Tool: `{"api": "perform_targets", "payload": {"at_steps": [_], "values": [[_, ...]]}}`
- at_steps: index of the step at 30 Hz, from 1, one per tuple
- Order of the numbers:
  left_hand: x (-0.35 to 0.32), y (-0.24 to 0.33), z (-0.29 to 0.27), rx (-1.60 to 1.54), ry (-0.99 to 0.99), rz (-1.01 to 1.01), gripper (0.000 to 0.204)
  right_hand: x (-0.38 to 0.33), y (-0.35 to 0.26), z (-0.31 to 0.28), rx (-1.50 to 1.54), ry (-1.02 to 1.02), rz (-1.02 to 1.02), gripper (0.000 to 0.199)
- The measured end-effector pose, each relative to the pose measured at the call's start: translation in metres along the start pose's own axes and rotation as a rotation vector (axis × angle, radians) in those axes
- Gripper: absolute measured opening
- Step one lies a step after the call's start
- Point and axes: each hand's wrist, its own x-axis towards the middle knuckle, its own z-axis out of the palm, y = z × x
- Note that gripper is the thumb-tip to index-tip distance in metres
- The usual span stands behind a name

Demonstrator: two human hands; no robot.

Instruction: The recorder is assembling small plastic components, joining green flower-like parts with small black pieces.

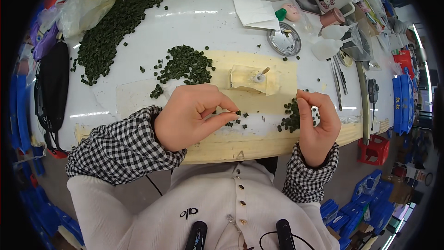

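My left hand [189, 115] pinches a small dark green piece [238, 112] between thumb and forefinger, above a few loose ones near the table's front edge. On the right, my right hand [319, 122] is closed in a pinch, thumb against forefinger; whatever lies between the tips is too small to make out. Beside it, partly hidden by the hand, sits a small pile of green pieces [289, 119]. Between and beyond my hands stands a pale yellow taped block [249, 82] with a short brown stick rising from a whitish lump. A middle pile [185, 62] lies beyond my left hand.
A large heap of the same pieces [113, 30] spreads along the far left beside a plastic bag [88, 7] and a black pouch [52, 81]. Farther right are a round metal dish [283, 41], white tissues [255, 11], squeeze bottles [323, 48], tweezers [336, 83] and a screwdriver [373, 92].
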Motion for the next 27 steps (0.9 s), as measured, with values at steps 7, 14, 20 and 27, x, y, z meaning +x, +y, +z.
{"api": "perform_targets", "payload": {"at_steps": [7,14,20,27], "values": [[0.0,-0.005,0.002,0.094,-0.053,-0.004,0.01,-0.006,0.009,-0.002,-0.336,-0.133,-0.14,0.015],[0.002,0.002,-0.005,-0.35,-0.066,-0.322,0.012,-0.013,0.008,0.011,-0.44,-0.098,-0.215,0.013],[-0.001,0.0,0.001,-1.175,-0.1,-0.517,0.021,-0.016,0.008,0.014,-0.237,-0.059,-0.149,0.015],[0.0,0.001,0.0,-1.17,-0.213,-0.633,0.022,-0.015,-0.008,0.017,-0.035,0.018,-0.11,0.014]]}}
